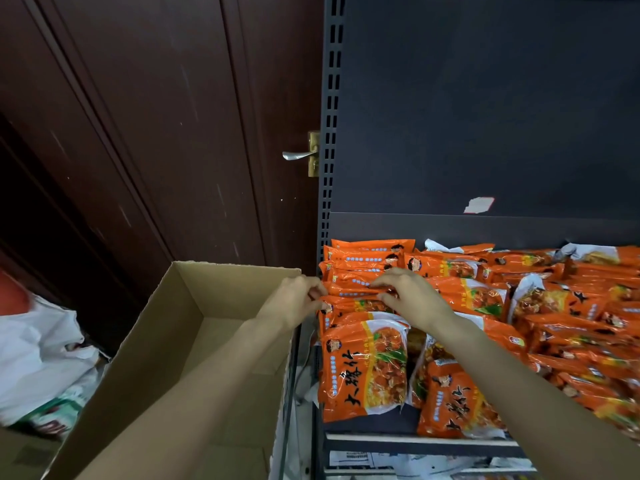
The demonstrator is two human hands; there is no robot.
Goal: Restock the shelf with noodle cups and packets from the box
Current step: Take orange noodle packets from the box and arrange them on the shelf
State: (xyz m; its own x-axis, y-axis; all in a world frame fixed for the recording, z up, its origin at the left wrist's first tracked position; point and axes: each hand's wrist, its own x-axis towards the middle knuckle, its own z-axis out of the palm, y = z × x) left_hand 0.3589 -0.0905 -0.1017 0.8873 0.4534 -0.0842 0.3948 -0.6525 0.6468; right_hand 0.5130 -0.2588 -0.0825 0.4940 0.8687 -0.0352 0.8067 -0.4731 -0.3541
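Orange noodle packets (pixel 478 296) cover the dark shelf (pixel 398 422), stacked in rows at its left end and piled loosely to the right. My left hand (pixel 294 301) pinches the left edge of an orange packet (pixel 349 294) in the left stack. My right hand (pixel 412 296) grips the same packet's top, fingers curled over it. One packet (pixel 363 368) stands upright at the front. The open cardboard box (pixel 194 341) sits left of the shelf under my left forearm; its visible inside shows no packets.
A dark wooden door (pixel 156 133) with a metal handle (pixel 299 155) stands behind the box. White plastic bags (pixel 41 351) lie at the far left. The shelf's slotted upright (pixel 330 133) and dark back panel (pixel 485 98) rise above the packets.
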